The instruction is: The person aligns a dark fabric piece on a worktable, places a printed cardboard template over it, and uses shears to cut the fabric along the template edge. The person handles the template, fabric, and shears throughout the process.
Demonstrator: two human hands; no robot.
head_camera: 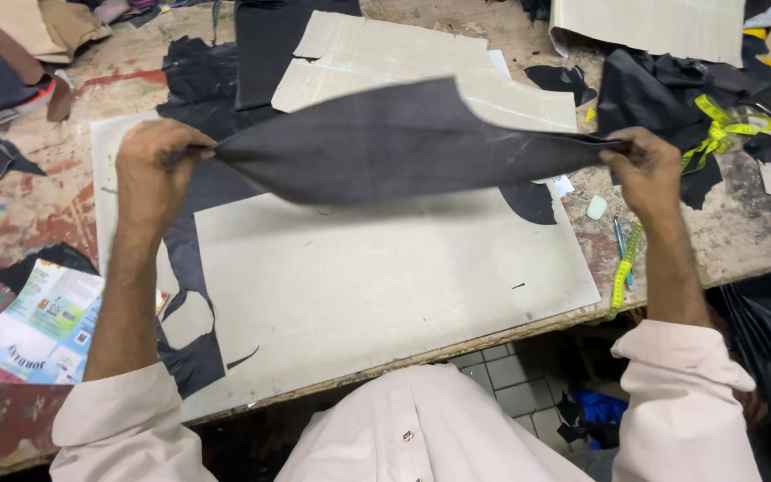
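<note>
A dark grey piece of leather (385, 143) is stretched in the air above the table between both hands. My left hand (155, 165) pinches its left end and my right hand (644, 165) pinches its right tip. The piece curls upward along its far edge. Under it lies a large pale cardboard sheet (385, 286) on the worn table (29, 223), with black leather scraps (191, 357) on its left part.
More cardboard pieces (385, 62) and black leather (269, 45) lie at the back. A yellow measuring tape (716, 134) runs over dark scraps at right and hangs off the table's front edge. A printed leaflet (42, 326) sits at left. A blue pen (619, 241) and chalk piece (597, 207) lie near my right wrist.
</note>
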